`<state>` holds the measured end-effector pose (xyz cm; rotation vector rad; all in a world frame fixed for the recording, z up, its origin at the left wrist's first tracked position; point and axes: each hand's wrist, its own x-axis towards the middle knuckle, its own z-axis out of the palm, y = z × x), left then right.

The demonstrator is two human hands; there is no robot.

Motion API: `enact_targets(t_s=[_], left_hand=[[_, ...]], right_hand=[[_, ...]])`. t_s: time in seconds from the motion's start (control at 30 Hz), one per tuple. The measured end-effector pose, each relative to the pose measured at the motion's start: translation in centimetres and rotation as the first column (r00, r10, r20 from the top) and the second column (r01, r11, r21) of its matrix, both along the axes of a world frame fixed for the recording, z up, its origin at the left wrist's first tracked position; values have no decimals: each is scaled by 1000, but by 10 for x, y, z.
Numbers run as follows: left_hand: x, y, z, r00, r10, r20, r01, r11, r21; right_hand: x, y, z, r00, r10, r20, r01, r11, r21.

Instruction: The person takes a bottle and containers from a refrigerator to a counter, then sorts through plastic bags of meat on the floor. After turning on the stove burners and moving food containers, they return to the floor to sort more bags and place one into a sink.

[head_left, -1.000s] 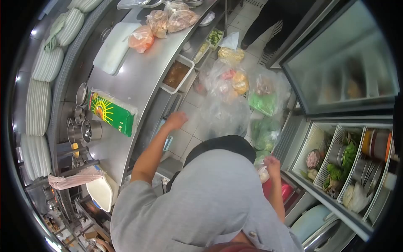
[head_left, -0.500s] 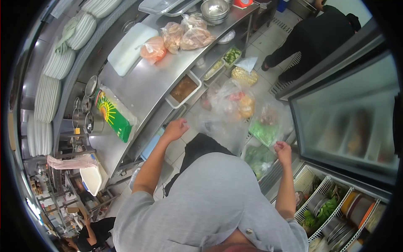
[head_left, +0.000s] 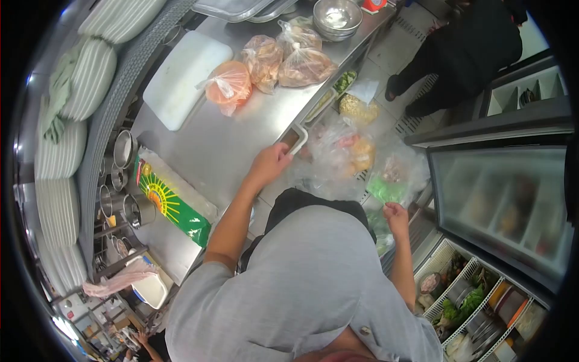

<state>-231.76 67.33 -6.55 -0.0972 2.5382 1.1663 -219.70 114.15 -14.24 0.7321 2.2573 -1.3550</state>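
My left hand (head_left: 269,165) is at the front edge of the steel counter (head_left: 181,136), its fingers loosely bent and apart. Its fingertips overlap the near rim of a white container (head_left: 303,140) below the counter, which holds something brown. Low on my other side, my right hand (head_left: 396,217) has its fingers curled together just above a clear bag with green contents (head_left: 385,192); what they hold, if anything, I cannot tell. Beside that lies a larger clear plastic bag (head_left: 325,163) with pink and yellow packets, and a bag of pale yellow pieces (head_left: 359,110).
Bagged food (head_left: 262,63), a white cutting board (head_left: 187,78) and a green printed packet (head_left: 172,196) lie on the counter. A glass door (head_left: 500,205) stands at right, above baskets of vegetables (head_left: 464,301). A person in black (head_left: 458,63) bends over at the upper right.
My left hand has moved forward and right, to the counter edge and the white container. My right hand has shifted slightly left. The view has moved, so the counter appears closer.
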Motion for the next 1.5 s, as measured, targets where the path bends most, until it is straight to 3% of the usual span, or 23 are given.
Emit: enact_targets(t_s=[0.27, 0.37, 0.43, 0.47, 0.5, 0.53, 0.6, 0.67, 0.77, 0.83, 0.97, 1.0, 1.1, 1.13, 1.17, 1.23, 1.27, 1.37, 1.5], left_hand=[[-66, -8, 20, 986, -37, -164, 31, 999, -36], [-68, -9, 15, 990, -78, -121, 80, 997, 12], [-63, 1, 33, 987, -143, -71, 144, 989, 12], [-60, 6, 36, 987, -155, 41, 154, 988, 24], [-57, 5, 27, 983, -185, 16, 185, 983, 21], [-57, 2, 14, 977, -209, 45, 209, 978, -3], [-49, 6, -3, 976, -215, 31, 214, 976, 42], [-48, 25, -2, 967, -253, 26, 251, 967, 43], [-48, 62, 34, 960, -278, -15, 278, 960, -26], [-55, 70, 49, 908, -366, -203, 344, 929, -140], [-67, 100, 68, 938, -305, -165, 287, 950, -124], [-54, 141, 98, 957, -283, -61, 272, 952, -143], [-40, 217, 100, 879, -433, -201, 439, 898, -19], [-31, 246, 104, 879, -450, -156, 455, 890, -4], [-37, 260, 85, 810, -529, -252, 532, 844, -61], [-25, 311, 87, 832, -547, -91, 552, 833, 37], [-17, 336, 88, 787, -604, -129, 614, 787, 61], [9, 416, 102, 676, -727, -123, 730, 637, 247], [46, 527, 144, 418, -887, -193, 902, 382, 200]], right_hand=[[26, -28, 4, 998, -50, 30, 51, 998, -29], [35, -14, 13, 999, 29, 45, -36, 985, 169], [44, 2, -12, 997, 72, 32, -77, 974, 215], [41, 1, -8, 996, 91, 18, -93, 961, 259], [44, 3, -18, 993, 71, -93, -46, 968, 248], [37, 2, -5, 999, -49, -14, 50, 996, 70], [45, 11, -43, 986, 17, -166, 16, 980, 196], [43, 18, -8, 988, -116, -107, 126, 987, 97], [67, 43, 8, 966, -225, -125, 234, 970, 63], [95, 68, 6, 973, -200, -115, 211, 973, 98], [167, 142, -11, 962, -260, -80, 269, 955, 128], [185, 158, -11, 959, -267, -97, 282, 935, 213], [237, 202, -23, 897, -373, -239, 427, 871, 243], [249, 214, -15, 882, -417, -219, 460, 864, 207], [262, 223, -7, 853, -485, -194, 517, 834, 192], [277, 237, 33, 777, -611, -152, 630, 759, 166], [287, 244, 38, 752, -636, -171, 657, 741, 136], [307, 257, 73, 554, -765, -329, 824, 561, 81], [307, 289, 175, 309, -682, -663, 921, 388, 31]])
